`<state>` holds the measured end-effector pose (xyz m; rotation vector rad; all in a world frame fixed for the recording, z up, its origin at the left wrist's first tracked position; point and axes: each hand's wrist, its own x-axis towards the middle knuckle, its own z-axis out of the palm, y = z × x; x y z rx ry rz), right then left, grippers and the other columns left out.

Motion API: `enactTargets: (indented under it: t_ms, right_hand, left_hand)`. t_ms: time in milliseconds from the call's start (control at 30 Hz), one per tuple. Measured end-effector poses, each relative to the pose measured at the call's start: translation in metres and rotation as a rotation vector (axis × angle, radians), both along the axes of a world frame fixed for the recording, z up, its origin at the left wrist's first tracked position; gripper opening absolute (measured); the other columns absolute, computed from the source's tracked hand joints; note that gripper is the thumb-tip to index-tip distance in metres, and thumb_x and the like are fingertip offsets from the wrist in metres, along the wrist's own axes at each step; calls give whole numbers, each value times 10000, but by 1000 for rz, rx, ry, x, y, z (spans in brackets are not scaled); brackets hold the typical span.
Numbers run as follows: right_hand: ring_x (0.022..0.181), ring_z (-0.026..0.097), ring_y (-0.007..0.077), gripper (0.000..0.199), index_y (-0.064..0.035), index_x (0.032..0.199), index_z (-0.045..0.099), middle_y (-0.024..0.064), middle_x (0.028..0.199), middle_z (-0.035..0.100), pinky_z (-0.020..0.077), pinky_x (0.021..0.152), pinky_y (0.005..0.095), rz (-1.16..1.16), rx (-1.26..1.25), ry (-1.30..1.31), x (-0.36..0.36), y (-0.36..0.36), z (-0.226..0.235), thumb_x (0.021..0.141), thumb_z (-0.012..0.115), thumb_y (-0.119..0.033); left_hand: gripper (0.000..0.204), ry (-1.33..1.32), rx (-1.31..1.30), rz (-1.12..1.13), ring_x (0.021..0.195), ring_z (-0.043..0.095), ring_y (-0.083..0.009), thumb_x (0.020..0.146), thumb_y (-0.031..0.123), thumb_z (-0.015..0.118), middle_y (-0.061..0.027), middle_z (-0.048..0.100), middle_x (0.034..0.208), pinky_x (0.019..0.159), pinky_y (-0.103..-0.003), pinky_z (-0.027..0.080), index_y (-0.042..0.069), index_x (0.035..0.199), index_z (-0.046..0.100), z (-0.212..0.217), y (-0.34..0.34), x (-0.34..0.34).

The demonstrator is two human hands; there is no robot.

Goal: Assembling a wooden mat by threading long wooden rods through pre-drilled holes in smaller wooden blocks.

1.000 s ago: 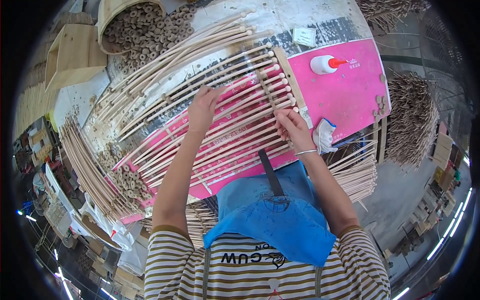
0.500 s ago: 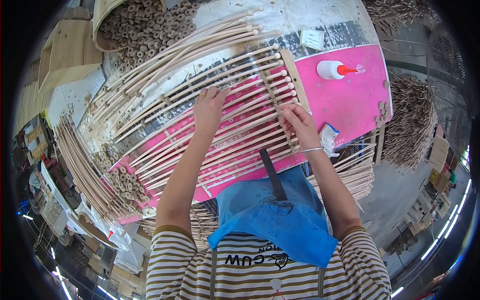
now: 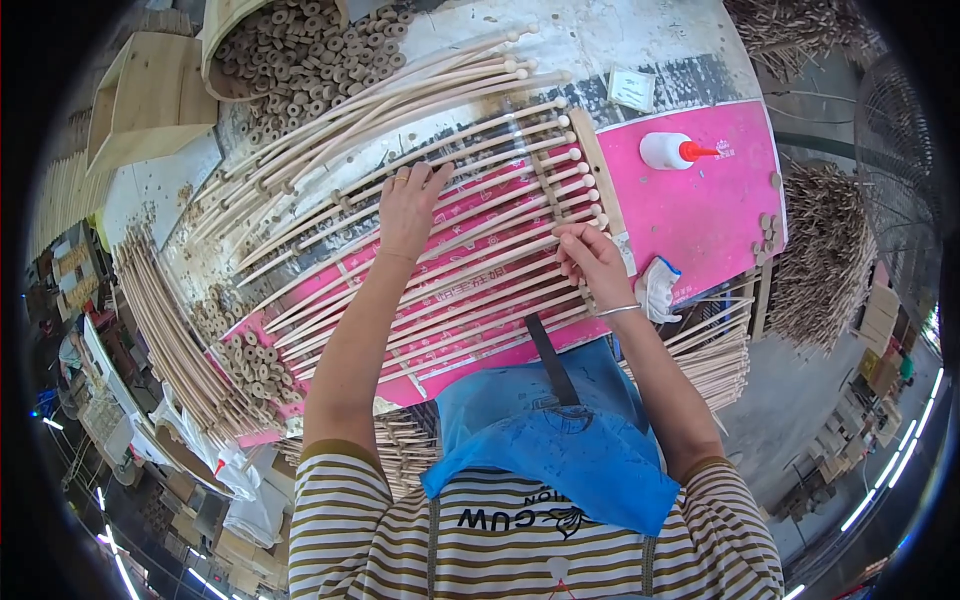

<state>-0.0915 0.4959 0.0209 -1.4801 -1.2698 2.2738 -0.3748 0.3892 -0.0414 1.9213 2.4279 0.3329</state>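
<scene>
The left hand (image 3: 410,205) lies flat, fingers spread, steadying the wooden rods (image 3: 440,270) on the pink mat (image 3: 700,200); the right hand (image 3: 592,262) pinches one rod near the glue bottle (image 3: 672,151).

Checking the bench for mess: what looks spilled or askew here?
Small wooden rings have spilled out of the tipped wooden bucket across the table. The glue bottle lies on its side.

Striped short sleeves, blue apron, wrist bangle
</scene>
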Motion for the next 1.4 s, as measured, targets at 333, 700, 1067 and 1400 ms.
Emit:
enactTargets:
  t_ms: [333,700,1067,1400]
  right_hand:
    - [707,588,70,308,-47,1167,693,-30,821,637,468,657,223,-83,-260,293,-59,-13,17,1065,576,-314]
    - [612,517,65,324,-21,1084,674,-29,721,573,437,561,222,-215,-169,319,9,21,40,1075,547,-320]
    - [674,584,54,325,-46,1125,725,-30,774,630,478,602,216,111,-302,376,-35,-69,60,1062,574,-326]
    - [770,619,66,391,-52,1333,638,12,933,673,534,631,239,287,-133,407,-18,-78,63,984,689,-222]
  left_hand:
    - [534,-107,-29,-123,977,583,-241,843,40,616,-60,566,1036,856,-406,484,167,1361,634,111,-41,52]
    - [572,-183,-255,309,1065,617,-281,883,161,708,-72,648,1174,1004,-454,425,178,1438,571,203,-214,0]
    - [546,-437,-96,200,900,681,-295,867,152,734,-90,703,968,767,-431,543,144,1393,588,187,-104,119]
    - [639,-957,-40,354,853,684,-305,988,103,598,-158,701,973,775,-399,533,192,1585,388,189,-91,132]
